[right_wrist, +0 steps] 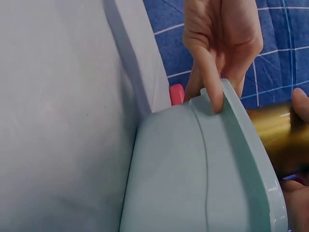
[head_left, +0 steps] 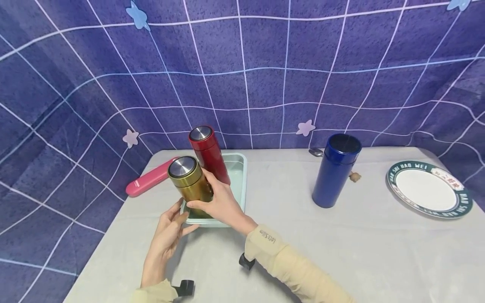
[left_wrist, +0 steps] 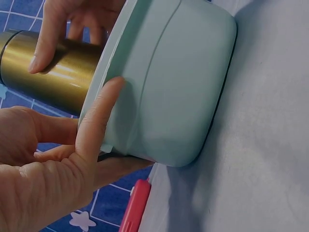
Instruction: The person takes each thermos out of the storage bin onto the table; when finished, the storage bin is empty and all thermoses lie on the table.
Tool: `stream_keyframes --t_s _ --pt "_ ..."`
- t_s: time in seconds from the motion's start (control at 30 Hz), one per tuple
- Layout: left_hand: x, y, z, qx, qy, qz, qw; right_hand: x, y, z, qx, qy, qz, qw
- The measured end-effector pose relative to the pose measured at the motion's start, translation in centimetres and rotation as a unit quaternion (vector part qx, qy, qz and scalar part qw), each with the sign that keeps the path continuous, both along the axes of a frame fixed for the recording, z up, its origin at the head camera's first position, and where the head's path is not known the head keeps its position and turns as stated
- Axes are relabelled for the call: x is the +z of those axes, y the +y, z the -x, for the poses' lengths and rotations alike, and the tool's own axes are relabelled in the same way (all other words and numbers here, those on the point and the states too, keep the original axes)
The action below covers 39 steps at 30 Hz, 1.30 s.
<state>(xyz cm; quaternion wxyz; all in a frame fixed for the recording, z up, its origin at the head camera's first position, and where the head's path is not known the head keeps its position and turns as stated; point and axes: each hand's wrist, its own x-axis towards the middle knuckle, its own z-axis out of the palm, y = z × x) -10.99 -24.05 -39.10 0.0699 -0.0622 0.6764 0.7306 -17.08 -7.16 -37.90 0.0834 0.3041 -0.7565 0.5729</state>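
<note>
My right hand (head_left: 227,204) grips a gold thermos (head_left: 189,183) with a silver-topped lid, fingers on its far side and thumb toward me. Its lower end is inside a pale green plastic tub (head_left: 244,176), behind the front rim. A red thermos (head_left: 212,158) leans in the same tub, behind the gold one. At the tub's front left corner, my left hand (head_left: 166,231) holds the rim. The left wrist view shows one finger against the tub's outer wall (left_wrist: 183,82), below the rim; other fingers reach around the corner.
Left of the tub lies a long pink case (head_left: 151,179). A blue thermos (head_left: 333,176) stands to the right, with a spoon (head_left: 315,152) and a small brown item (head_left: 355,176) close by. A green-rimmed white plate (head_left: 428,189) is at far right. A blue patterned curtain (head_left: 265,84) hangs behind.
</note>
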Motion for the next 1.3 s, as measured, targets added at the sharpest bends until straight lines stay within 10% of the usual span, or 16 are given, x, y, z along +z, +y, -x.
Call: stream_keyframes --t_s 0.27,0.73,1.3 --pt "0.0 0.1 -0.2 0.008 -0.008 0.003 0.9999 0.5 0.5 -0.4 -0.01 0.002 0.031 0.999" --pt "0.0 0.2 -0.2 0.008 -0.002 -0.008 0.9999 6.1 3.4 -1.5 -0.028 -0.021 0.101 0.994" --pt "-0.1 0.3 -0.2 0.009 0.013 -0.006 0.9999 10.5 11.0 -1.6 -0.138 0.041 0.18 0.973"
